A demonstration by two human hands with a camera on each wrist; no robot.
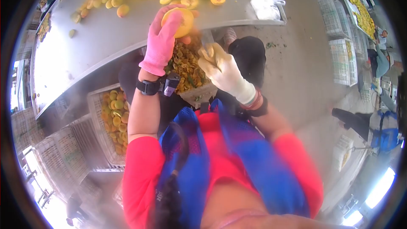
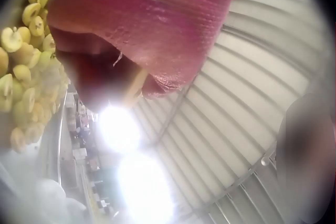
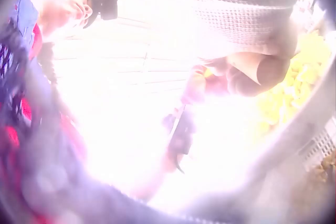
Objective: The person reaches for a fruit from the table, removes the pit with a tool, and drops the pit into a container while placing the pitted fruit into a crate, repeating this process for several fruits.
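Observation:
My left hand (image 1: 162, 40), in a pink knit glove, grips a yellow peach (image 1: 182, 23) over the table's front edge. In the left wrist view the pink glove (image 2: 142, 24) fills the top and mostly hides the fruit. To the right and slightly lower, my right hand (image 1: 224, 74) in a white glove has its fingers curled round a thin grey tool (image 1: 206, 38). That tool is blurred, and I cannot tell its exact kind. Below and between the hands lie brownish-orange fruit scraps (image 1: 186, 70) in a crate (image 1: 201, 93) by the knees.
Halved peaches (image 1: 190, 2) are heaped on the metal table (image 1: 101, 29). A white bundle (image 1: 265, 7) sits at its right corner. Left of the body stands a crate (image 1: 96, 123) of peaches. White crates (image 1: 342, 61) and other people (image 1: 383, 123) are at right.

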